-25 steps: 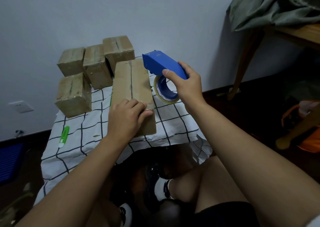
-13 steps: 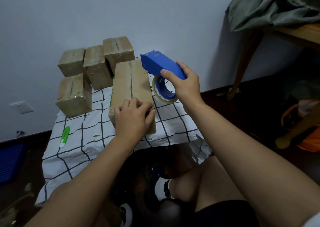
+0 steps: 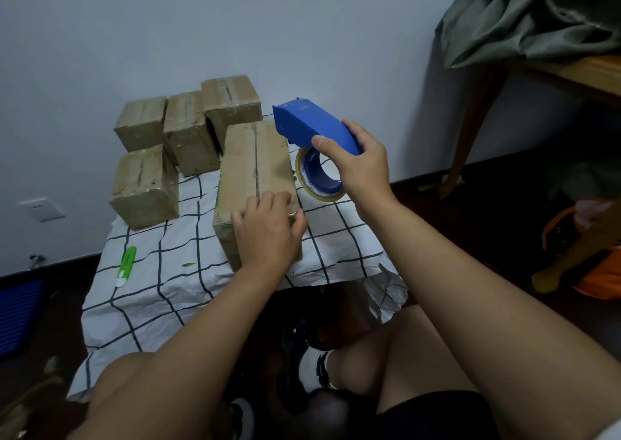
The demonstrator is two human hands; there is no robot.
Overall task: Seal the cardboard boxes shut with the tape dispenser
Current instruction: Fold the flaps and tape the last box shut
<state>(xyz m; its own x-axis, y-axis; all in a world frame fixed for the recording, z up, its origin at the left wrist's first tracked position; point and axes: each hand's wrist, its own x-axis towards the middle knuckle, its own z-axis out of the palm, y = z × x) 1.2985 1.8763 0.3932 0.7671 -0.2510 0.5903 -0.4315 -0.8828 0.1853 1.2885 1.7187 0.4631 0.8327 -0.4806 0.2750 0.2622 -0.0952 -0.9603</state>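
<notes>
Five cardboard boxes (image 3: 257, 167) on checked cloth (image 3: 188, 281), wall behind.

My bare forearms, no sleeves, black shorts (image 3: 433, 416), white ankle socks (image 3: 311, 369) with dark stripes, dark sneakers (image 3: 295, 342) speckled white
</notes>
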